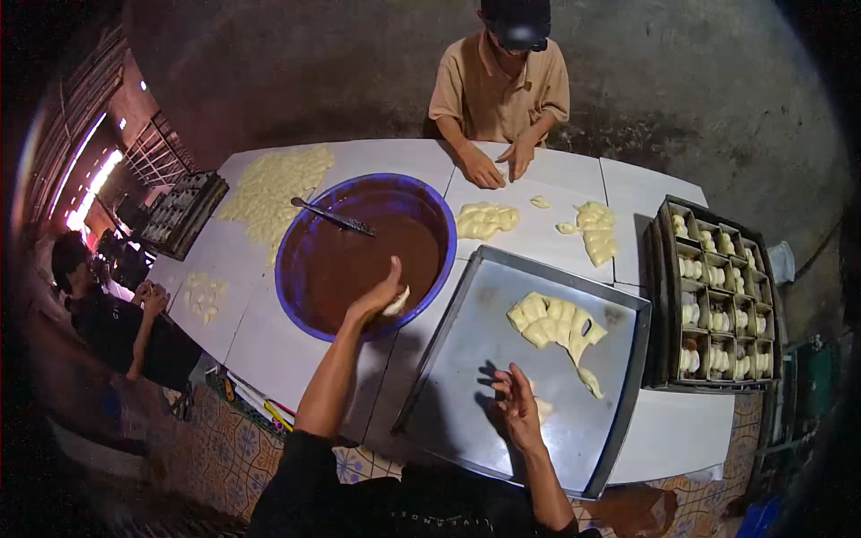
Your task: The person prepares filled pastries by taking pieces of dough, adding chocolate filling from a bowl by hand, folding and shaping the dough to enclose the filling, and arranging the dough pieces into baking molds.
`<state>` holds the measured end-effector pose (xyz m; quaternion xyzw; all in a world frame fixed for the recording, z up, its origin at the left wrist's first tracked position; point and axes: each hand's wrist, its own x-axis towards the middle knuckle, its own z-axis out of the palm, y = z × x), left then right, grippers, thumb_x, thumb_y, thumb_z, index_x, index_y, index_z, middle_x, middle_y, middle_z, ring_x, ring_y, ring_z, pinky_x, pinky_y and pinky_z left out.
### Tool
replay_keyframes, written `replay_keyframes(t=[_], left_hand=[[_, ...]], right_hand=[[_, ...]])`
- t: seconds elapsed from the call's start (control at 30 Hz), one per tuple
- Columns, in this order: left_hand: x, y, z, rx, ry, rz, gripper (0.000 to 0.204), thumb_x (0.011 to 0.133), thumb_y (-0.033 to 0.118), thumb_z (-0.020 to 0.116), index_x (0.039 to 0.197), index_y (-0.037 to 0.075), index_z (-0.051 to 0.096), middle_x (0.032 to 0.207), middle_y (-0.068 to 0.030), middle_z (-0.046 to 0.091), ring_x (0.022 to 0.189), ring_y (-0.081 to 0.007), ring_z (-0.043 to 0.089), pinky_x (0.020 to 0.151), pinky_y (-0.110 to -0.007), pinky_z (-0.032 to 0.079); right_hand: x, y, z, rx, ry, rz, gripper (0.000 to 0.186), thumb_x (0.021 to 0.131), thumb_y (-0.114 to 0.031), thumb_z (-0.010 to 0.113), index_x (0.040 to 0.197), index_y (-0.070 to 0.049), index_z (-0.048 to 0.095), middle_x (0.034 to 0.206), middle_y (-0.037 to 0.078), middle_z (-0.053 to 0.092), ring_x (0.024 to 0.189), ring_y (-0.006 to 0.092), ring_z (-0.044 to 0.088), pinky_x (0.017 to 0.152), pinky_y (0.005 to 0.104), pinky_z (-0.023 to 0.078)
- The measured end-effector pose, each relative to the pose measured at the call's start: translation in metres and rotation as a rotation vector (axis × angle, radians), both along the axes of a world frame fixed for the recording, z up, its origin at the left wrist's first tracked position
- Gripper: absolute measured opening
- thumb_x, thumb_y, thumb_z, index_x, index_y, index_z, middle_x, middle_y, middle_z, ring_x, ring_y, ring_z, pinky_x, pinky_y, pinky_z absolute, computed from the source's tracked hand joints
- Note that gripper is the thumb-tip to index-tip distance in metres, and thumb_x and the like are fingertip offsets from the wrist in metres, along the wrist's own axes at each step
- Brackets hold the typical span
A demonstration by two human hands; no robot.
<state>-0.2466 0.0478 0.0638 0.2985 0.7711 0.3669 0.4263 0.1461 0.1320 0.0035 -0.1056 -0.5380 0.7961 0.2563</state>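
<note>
My left hand [377,294] reaches over the near right rim of a blue basin [282,291] that contains a brown filling [345,260]. A small pale dough piece [396,301] is held at its side, against the fingers. My right hand [517,405] hovers above the near part of a large metal tray [466,403], its fingers spread and slightly bent. Just beyond those fingers, partly hidden, a pale piece of dough [542,410] lies on the tray. Farther back on the tray is a joined sheet of dough lumps [556,325] with a trailing end.
A spoon [332,215] leans inside the basin. Dough pieces [278,184] cover the far left table. Across it, a co-worker [498,90] handles dough near more lumps [486,220]. Divided moulds [722,291] holding dough stand at right. Another person [112,305] is at left.
</note>
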Motion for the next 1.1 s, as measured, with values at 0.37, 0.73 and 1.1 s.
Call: replay_keyframes(t=[0.37,0.73,1.1], left_hand=[[0.218,0.015,0.04,0.364,-0.785,0.175,0.119,0.077,0.087,0.007,0.137,-0.01,0.039,0.117,-0.0196,0.062,0.104,-0.0259,0.061,0.096,-0.035,0.042],[0.294,-0.014,0.01,0.476,0.127,0.044,0.04,0.088,0.003,0.061,0.125,-0.006,0.052,0.101,-0.0179,0.062,0.091,-0.0189,0.062,0.074,-0.029,0.049],[0.31,-0.013,-0.004,0.47,-0.305,0.083,0.015,0.086,0.007,0.068,0.094,-0.005,0.064,0.096,-0.0091,0.061,0.087,-0.0135,0.061,0.07,-0.025,0.052]], right_hand=[[-0.021,-0.001,-0.008,-0.923,0.083,-0.017,0.046,0.095,-0.023,0.059,0.131,0.003,0.048,0.115,0.009,0.06,0.093,0.0136,0.059,0.076,0.0259,0.051],[0.018,-0.013,0.038,0.739,-0.175,-0.452,0.043,0.078,0.005,0.062,0.121,-0.002,0.062,0.114,0.013,0.056,0.099,0.0237,0.055,0.085,0.0306,0.045],[0.048,-0.003,0.064,0.806,-0.179,-0.356,0.021,0.083,-0.001,0.065,0.104,-0.001,0.069,0.101,0.016,0.062,0.09,0.0243,0.062,0.081,0.0331,0.049]])
